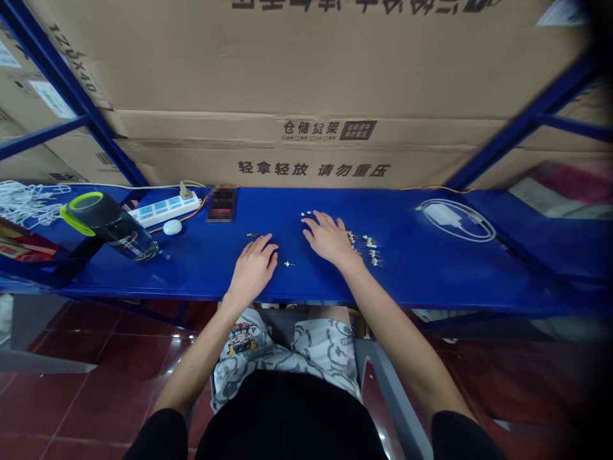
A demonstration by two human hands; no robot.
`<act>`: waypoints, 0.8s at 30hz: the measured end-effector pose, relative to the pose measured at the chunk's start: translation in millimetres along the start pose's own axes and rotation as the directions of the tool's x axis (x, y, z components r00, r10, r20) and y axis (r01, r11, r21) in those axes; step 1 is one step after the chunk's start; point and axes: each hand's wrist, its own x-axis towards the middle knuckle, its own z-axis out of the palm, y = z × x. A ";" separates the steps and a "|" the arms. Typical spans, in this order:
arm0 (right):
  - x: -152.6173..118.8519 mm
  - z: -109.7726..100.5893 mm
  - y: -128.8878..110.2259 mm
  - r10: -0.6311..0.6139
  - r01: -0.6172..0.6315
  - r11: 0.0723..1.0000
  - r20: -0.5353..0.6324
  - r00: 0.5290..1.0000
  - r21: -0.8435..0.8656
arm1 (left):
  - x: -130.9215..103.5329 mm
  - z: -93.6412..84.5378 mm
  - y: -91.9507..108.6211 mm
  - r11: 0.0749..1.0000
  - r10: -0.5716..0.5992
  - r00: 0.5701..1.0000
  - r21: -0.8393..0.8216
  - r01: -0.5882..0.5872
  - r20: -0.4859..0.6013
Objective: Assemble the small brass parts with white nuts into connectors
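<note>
My left hand [253, 269] rests on the blue shelf top [211, 262], fingers loosely stretched and slightly apart. Just beyond its fingertips lie small gold-coloured pins [252, 234]. Between the two hands is a small white piece with a thin pin [288, 264]. Palm down, my right hand [328, 239] has its fingers spread, close to a few tiny white pieces [306, 213]; nothing shows in its grasp. Several similar white pieces with pins [373, 251] lie in a group to the right of it, partly hidden behind the hand.
At left are a dark bottle with a lime-green lid [112, 223], a white power strip [165, 209], a pale oval object [172, 227] and a blurred dark rectangular item [222, 204]. A white charger with coiled cable [443, 215] lies right. Large cardboard boxes [306, 76] form the back.
</note>
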 end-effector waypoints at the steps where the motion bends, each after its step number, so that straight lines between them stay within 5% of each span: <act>1: -6.1 -1.6 -4.0 -0.011 0.011 1.000 -0.005 1.000 0.000 | 0.3 -0.5 0.1 1.000 0.021 1.000 -0.012 -0.021 0.009; 9: -70.0 4.4 -32.8 -0.030 0.046 0.996 -0.192 0.981 0.076 | 0.8 -7.6 -1.1 0.958 0.226 0.965 -0.208 -0.196 0.131; 17: -74.7 -0.6 -36.8 -0.012 0.063 0.980 -0.259 0.966 0.188 | 3.0 -1.5 -5.2 0.998 0.019 0.999 -0.066 -0.017 0.041; 24: -73.1 5.2 -34.5 -0.043 0.085 0.984 -0.252 0.967 0.157 | 1.9 -2.0 -3.2 0.998 0.063 0.996 -0.005 -0.062 0.062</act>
